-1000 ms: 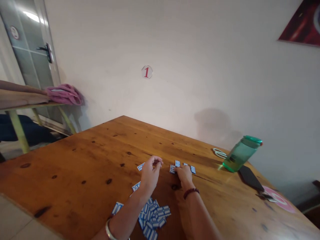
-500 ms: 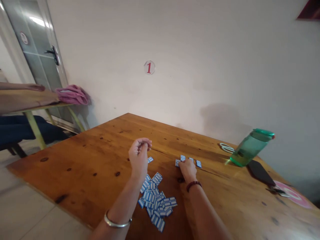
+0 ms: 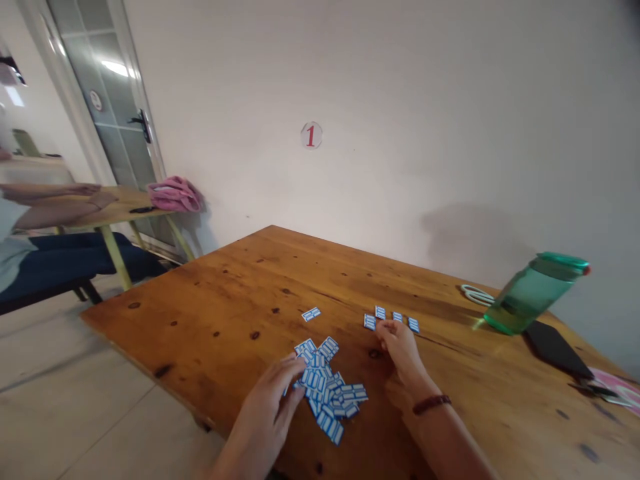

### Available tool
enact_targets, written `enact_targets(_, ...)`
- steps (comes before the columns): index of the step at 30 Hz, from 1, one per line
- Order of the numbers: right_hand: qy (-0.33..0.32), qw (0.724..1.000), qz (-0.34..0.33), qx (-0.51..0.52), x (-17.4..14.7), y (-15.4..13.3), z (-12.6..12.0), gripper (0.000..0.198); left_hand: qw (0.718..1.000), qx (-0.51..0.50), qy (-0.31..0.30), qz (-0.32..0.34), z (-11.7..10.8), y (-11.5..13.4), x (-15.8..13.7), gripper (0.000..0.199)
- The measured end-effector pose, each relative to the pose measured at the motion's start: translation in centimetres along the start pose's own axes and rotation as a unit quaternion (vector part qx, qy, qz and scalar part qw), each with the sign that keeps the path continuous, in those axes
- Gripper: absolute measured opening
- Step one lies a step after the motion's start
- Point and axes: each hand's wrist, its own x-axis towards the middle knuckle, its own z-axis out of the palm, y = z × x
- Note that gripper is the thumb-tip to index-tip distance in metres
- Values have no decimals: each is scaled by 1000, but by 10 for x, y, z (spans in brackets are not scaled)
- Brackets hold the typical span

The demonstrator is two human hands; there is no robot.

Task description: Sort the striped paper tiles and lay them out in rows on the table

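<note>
A loose pile of small blue-and-white printed cards (image 3: 315,381) lies on the wooden table (image 3: 240,280). At its left edge is my left hand (image 3: 273,400), fingers curved and thumb apart, with the fingertips against or just over the outer cards. Beyond the pile lies a single card (image 3: 311,314) by itself. Several smaller blue-and-white pieces (image 3: 380,312) form a loose row to the right. Just in front of that row, my right hand (image 3: 403,347) has thumb and fingers pinched together; whatever is between them is hidden.
A green bottle (image 3: 537,293) leans at the right, near a white cable loop (image 3: 477,295), a dark flat case (image 3: 557,350) and keys (image 3: 600,392). Behind the table stands a wall (image 3: 370,167). Another person's arms (image 3: 65,203) rest on a separate table at left, near a pink cloth (image 3: 175,195).
My left hand has come down and back from above the table to the pile's left edge. My right hand has drawn slightly back from the row. The view has shifted left.
</note>
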Motion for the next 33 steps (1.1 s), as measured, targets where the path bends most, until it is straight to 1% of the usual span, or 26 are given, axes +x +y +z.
enact_targets(2, -35, 999, -32, 25, -11, -4, -4, 23, 995, 66, -54, 42, 5, -3, -17, 34)
enact_targets(5, -80, 992, -87, 48, -30, -15, -6, 24, 975, 144, -146, 84, 11, 1, -27, 45)
enact_targets(7, -95, 985, -134, 46, -41, -22, -5, 23, 961, 176, -197, 85, 14, 6, -26, 53)
enact_targets(10, -127, 973, -190, 30, -54, -27, 0, 23, 945, 188, -256, 74, 19, 14, -21, 63)
enact_targets(13, -175, 954, -245, 15, -59, -25, 3, 24, 939, 183, -283, 65, 22, 19, -15, 67)
enact_targets(18, -194, 940, -281, 0, -60, -23, 2, 27, 942, 172, -280, 64, 23, 22, -9, 65)
enact_targets(21, -219, 930, -295, -15, -62, -25, 3, 29, 946, 144, -281, 78, 20, 22, -10, 61)
enact_targets(23, -233, 921, -311, -22, -64, -27, 3, 31, 958, 117, -250, 80, 17, 19, -10, 52)
enact_targets(24, -239, 917, -319, -23, -65, -28, 3, 32, 968, 106, -215, 70, 14, 18, -9, 45)
enact_targets(26, -247, 910, -332, -24, -67, -31, 3, 33, 989, 89, -119, 21, 8, 14, -5, 32)
enact_targets(27, -250, 908, -336, -25, -68, -32, 3, 33, 993, 88, -72, -10, 5, 12, -1, 26)
enact_targets(28, -255, 905, -339, -28, -69, -33, 3, 32, 994, 93, -37, -41, 1, 11, 4, 22)
enact_targets(29, -260, 903, -341, -31, -70, -33, 4, 32, 992, 105, -18, -67, -2, 10, 11, 19)
enact_targets(30, -265, 900, -344, -35, -71, -34, 4, 32, 988, 125, -14, -85, -5, 10, 18, 17)
enact_targets(31, -270, 898, -346, -38, -72, -34, 4, 32, 984, 149, -21, -96, -7, 11, 25, 15)
enact_targets(33, -273, 898, -343, -42, -72, -34, 5, 33, 972, 201, -54, -107, -7, 12, 37, 13)
